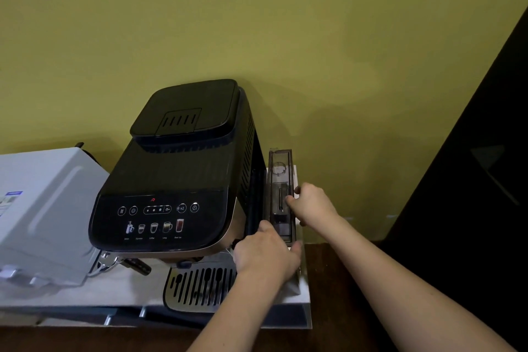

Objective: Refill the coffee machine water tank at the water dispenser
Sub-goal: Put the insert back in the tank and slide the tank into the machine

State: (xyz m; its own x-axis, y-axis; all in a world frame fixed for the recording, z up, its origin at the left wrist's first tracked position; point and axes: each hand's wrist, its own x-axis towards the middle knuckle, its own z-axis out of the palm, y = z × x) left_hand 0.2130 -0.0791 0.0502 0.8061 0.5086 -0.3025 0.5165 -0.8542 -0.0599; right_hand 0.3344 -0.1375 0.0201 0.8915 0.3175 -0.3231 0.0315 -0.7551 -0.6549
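A black coffee machine [183,168] with a lit button panel stands on a white mat against the yellow-green wall. Its narrow, smoky transparent water tank [280,177] stands upright just off the machine's right side, with a dark gap between the two. My left hand [265,251] wraps the tank's front lower end. My right hand [311,203] grips the tank's right edge near the middle. The tank's lower part is hidden behind my hands. No water dispenser is in view.
A white appliance [43,208] sits to the left of the machine. The metal drip tray grille [197,286] juts out in front. The white mat [85,291] lies on a dark wooden counter [328,294]. A tall dark panel [485,151] rises at the right.
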